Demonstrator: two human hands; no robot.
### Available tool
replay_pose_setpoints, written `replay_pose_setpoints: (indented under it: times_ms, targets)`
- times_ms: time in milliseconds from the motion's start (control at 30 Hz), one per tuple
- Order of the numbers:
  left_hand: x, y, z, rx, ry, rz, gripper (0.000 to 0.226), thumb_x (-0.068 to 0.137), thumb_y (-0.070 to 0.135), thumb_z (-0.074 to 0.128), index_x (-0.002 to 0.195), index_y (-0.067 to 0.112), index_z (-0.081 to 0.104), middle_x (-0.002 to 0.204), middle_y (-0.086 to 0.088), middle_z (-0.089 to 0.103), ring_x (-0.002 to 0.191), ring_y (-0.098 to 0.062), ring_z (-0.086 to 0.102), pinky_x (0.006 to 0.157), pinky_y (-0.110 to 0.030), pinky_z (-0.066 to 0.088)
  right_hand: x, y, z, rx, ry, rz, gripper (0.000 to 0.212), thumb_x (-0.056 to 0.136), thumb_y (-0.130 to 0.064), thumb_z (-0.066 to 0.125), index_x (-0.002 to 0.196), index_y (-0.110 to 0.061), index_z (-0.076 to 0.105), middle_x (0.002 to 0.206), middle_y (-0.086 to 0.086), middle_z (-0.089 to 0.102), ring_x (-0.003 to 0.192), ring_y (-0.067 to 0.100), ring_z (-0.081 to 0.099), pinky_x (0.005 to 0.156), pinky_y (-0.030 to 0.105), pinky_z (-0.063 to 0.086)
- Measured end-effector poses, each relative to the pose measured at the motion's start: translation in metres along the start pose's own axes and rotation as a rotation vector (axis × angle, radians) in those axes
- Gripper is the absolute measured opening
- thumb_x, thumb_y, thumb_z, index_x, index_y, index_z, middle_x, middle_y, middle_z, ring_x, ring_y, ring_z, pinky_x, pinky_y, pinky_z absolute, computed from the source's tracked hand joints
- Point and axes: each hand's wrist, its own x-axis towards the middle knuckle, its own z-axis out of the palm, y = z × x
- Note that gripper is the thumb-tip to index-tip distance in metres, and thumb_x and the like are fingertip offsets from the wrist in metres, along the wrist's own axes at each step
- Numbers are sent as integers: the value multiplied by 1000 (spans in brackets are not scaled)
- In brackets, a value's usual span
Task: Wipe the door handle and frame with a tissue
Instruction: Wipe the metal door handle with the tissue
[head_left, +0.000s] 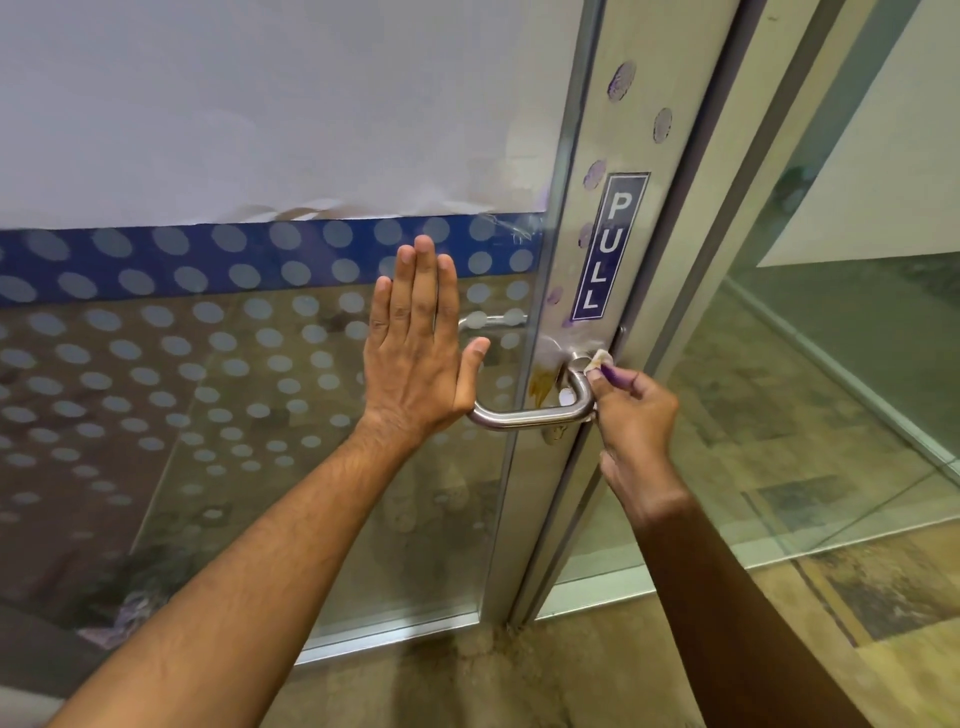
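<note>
Left hand (415, 353) lies open and flat on the glass door (234, 389), holding nothing — right hand (631, 410) pinches a small tissue (597, 360) against the metal handle (535, 414).

The left hand (415, 338) is held flat with its fingers straight, together and pointing up, to the left of the door handle (535, 413). The right hand (631, 415) is pinched shut at the fingertips on a tissue (598, 360), at the handle's upper right bend.
</note>
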Motion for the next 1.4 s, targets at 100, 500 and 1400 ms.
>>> replay_pose_setpoints:
  times_ms: [100,500,1400]
  targets:
    - [0,0,-1,3,2,-4,88,92,43,56,151,-6,12,156,-24,2,148,-20,-32,123,-37,-16,-3,-2,2,351,-34,300,15,91,6,60,86,-7,61,76,7,67,53,7,67,51,20,57]
    - [0,-1,0,6,3,-9,90,91,43,59,150,-4,9,156,-22,2,147,-18,-32,123,-36,-17,-11,7,-19,-141,-3,-386,17,87,-6,71,102,-13,72,93,-1,72,81,3,69,76,19,54]
    - [0,-4,6,43,31,30,103,94,47,51,153,8,-24,162,-13,-30,148,-19,-31,123,-36,-17,11,-58,-40,-1110,-639,-1402,37,68,17,72,100,-1,75,103,14,73,89,34,68,77,41,57]
